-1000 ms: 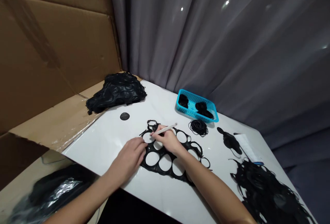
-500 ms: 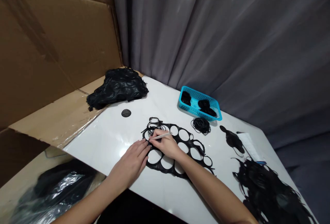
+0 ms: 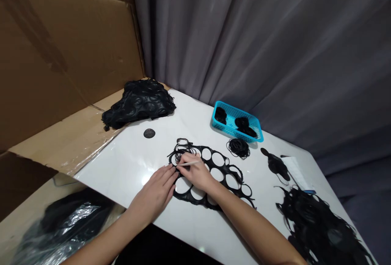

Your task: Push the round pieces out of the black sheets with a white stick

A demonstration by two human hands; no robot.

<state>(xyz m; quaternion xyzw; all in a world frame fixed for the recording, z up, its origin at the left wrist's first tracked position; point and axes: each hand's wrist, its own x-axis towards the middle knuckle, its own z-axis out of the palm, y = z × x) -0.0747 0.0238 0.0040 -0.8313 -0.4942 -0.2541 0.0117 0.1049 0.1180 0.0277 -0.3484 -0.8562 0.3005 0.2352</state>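
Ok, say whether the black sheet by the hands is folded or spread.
Spread: the black sheet lies opened out on the white table, which shows through its round holes.

Black holed sheet (image 3: 225, 171) — partly out of sight behind the right forearm (image 3: 241, 216)

Your black sheet (image 3: 225, 170) lies flat near the middle of the scene, pierced by rows of large round holes, its ragged edge looping out thinly at far left and right; you hold a slim, pale pen-like tool (image 3: 190, 163) aslant over its left part, one end pointing left; contact is unclear.
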